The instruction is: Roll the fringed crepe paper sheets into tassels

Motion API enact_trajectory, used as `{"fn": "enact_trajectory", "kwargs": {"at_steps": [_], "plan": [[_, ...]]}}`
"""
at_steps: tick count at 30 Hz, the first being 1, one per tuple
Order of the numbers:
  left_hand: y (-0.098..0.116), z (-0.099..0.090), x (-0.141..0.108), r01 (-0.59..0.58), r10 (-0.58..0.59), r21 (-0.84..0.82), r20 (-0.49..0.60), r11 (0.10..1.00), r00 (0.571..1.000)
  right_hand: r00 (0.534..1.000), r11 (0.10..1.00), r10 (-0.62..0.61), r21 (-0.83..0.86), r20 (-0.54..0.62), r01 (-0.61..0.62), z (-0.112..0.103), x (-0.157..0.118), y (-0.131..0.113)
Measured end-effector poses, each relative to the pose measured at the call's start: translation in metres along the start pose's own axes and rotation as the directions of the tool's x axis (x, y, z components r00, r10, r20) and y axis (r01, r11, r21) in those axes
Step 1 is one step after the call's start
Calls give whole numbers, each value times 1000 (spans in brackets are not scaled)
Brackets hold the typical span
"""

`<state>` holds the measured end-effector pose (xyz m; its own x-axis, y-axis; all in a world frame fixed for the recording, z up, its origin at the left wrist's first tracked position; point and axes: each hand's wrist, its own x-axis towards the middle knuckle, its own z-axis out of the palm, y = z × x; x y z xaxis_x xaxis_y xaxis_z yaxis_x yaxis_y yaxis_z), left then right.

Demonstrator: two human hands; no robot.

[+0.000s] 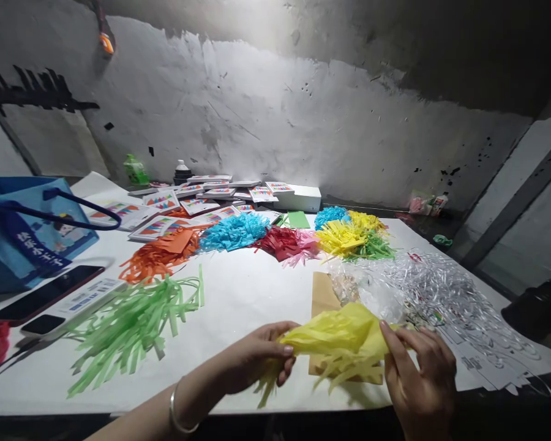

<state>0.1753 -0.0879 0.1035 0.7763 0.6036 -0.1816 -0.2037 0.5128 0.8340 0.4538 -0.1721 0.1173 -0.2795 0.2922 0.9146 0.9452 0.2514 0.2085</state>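
A yellow tissue paper tassel [337,331], its lower edge cut into strips, is stretched between my two hands above the front of the table. My left hand [261,357], with a bangle on its wrist, pinches the left end, and some strips hang below its fingers. At the right end my right hand [417,370] grips the paper between thumb and fingers. Under the tassel lies a brown card [324,291]. A green fringed paper tassel [135,327] is spread on the table to the left.
Heaps of orange [163,251], blue [234,231], red [280,243] and yellow [344,236] fringed paper cross the table's middle. Behind are stacked printed packs [206,202]. A phone [50,291] and blue bag [22,233] stand left; silvery strings [441,294] lie right.
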Motion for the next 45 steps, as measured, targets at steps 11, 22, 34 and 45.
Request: {"fn": "enact_trajectory", "kwargs": {"at_steps": [11, 22, 34, 45], "plan": [[46, -109, -111, 257, 255, 877, -379, 406, 890, 982, 887, -60, 461, 177, -29, 88, -47, -165], [-56, -76, -80, -96, 468, 993, 117, -68, 876, 882, 910, -287, 396, 375, 127, 106, -79, -168], [-59, -86, -86, -146, 501, 989, 130, -7, 856, 926, 868, -187, 496, 327, 0, 85, -61, -153], [-65, -87, -89, -174, 508, 984, 136, 27, 850, 880, 641, -68, 696, 471, -323, 88, -57, -164]]}}
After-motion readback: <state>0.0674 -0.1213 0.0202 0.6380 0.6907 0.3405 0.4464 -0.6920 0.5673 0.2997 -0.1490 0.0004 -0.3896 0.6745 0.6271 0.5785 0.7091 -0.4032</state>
